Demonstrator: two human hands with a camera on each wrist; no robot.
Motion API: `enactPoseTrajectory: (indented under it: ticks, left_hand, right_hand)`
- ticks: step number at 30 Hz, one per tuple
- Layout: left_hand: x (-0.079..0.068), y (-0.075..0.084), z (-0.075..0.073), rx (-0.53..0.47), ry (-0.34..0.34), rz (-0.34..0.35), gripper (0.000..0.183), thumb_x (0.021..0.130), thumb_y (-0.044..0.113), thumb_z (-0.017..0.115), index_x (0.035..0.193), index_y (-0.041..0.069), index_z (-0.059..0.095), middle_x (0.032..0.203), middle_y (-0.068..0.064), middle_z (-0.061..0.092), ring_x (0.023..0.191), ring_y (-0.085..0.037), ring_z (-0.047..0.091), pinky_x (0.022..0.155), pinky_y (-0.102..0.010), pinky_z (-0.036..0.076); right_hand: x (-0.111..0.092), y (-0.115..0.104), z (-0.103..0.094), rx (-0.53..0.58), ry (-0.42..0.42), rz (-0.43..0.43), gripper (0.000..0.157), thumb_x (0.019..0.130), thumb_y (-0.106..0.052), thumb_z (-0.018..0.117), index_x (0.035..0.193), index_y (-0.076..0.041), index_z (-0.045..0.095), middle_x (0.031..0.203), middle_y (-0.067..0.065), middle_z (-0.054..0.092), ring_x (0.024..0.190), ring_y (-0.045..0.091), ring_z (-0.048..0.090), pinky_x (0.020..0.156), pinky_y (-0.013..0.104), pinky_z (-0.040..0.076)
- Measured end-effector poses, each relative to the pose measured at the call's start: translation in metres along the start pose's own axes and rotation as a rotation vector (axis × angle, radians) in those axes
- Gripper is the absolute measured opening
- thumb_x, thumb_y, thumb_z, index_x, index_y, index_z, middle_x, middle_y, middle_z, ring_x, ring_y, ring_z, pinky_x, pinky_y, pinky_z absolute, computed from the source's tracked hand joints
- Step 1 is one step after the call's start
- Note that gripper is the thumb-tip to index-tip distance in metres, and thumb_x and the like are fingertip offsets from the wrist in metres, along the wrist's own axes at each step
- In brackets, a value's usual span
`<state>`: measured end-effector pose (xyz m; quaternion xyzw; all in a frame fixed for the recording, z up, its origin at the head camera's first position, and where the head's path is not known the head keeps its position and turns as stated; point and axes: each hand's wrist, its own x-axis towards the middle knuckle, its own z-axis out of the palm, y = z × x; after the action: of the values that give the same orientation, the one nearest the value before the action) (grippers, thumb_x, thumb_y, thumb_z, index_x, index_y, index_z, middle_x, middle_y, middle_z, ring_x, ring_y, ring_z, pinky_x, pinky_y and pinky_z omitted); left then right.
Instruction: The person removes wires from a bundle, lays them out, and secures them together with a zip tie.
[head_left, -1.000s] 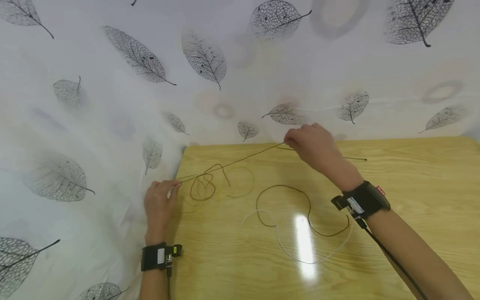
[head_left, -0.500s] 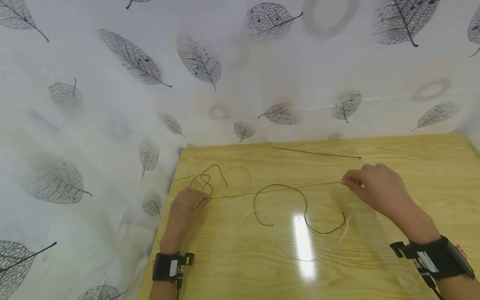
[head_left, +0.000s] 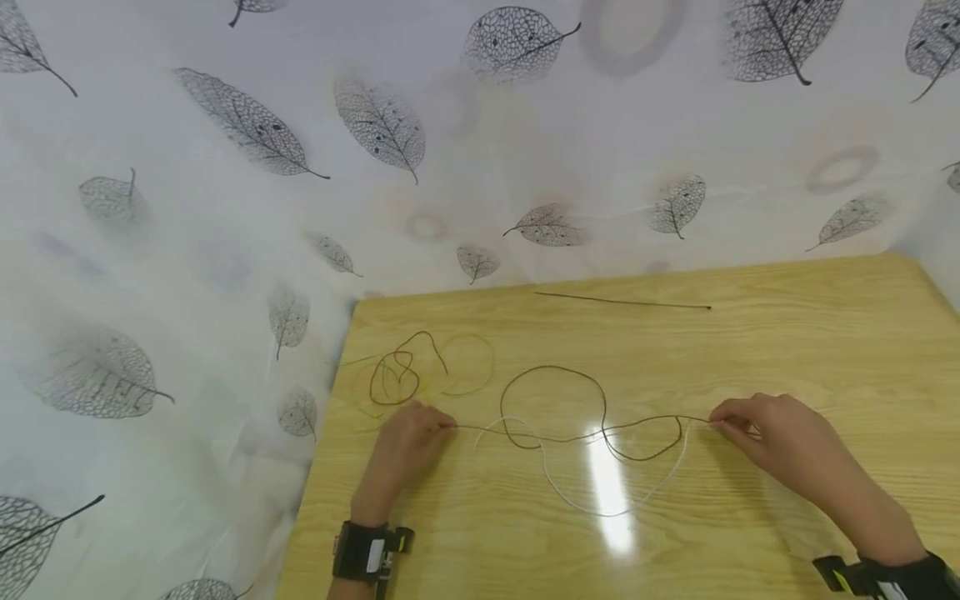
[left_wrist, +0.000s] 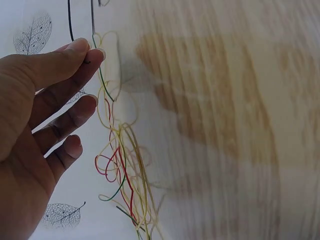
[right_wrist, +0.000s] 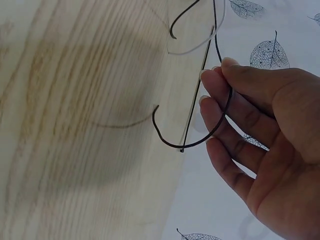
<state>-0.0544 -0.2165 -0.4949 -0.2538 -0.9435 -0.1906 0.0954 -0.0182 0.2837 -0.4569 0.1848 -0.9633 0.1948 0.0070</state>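
Left hand [head_left: 411,437] and right hand [head_left: 780,433] each pinch the dark cord [head_left: 555,440] near an end; it hangs slightly slack between, tail curling past right fingers. Two-end pinch presumably keeps it controlled. Looped dark cord [head_left: 551,367] and white cord [head_left: 600,516] lie between the fingers; contact unclear. Coloured string tangle [left_wrist: 132,200] just beyond left fingers, likely kept aside to avoid snagging.

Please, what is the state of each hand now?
Left hand: pinching a dark cord near one end.
Right hand: pinching the same dark cord near its other end.
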Motion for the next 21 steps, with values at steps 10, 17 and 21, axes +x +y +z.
enactPoseTrajectory:
  ticks: [10, 17, 21]
  left_hand:
    - [0.001, 0.003, 0.010, -0.021, -0.069, -0.020, 0.009, 0.083, 0.024, 0.077, 0.092, 0.024, 0.077, 0.087, 0.014, 0.073, 0.067, -0.002, 0.053, 0.055, -0.021, 0.045]
    - [0.004, 0.006, 0.014, -0.019, -0.107, -0.034, 0.013, 0.083, 0.026, 0.077, 0.096, 0.024, 0.077, 0.087, 0.015, 0.073, 0.067, -0.002, 0.052, 0.055, -0.021, 0.045]
    - [0.005, 0.008, 0.014, -0.012, -0.118, -0.033, 0.014, 0.083, 0.026, 0.077, 0.097, 0.024, 0.076, 0.084, 0.015, 0.071, 0.067, -0.002, 0.052, 0.056, -0.020, 0.045]
  right_hand:
    - [0.002, -0.012, 0.011, 0.038, -0.025, 0.014, 0.026, 0.082, -0.011, 0.075, 0.108, -0.013, 0.073, 0.074, -0.011, 0.071, 0.052, -0.001, 0.052, 0.046, 0.026, 0.044]
    - [0.002, -0.019, 0.016, 0.037, -0.045, 0.003, 0.029, 0.081, -0.012, 0.075, 0.110, -0.012, 0.071, 0.073, -0.011, 0.070, 0.055, 0.000, 0.058, 0.044, 0.023, 0.045]
    - [0.001, -0.022, 0.019, 0.028, -0.063, -0.019, 0.033, 0.082, -0.013, 0.076, 0.114, -0.013, 0.069, 0.073, -0.013, 0.070, 0.057, 0.000, 0.061, 0.045, 0.023, 0.046]
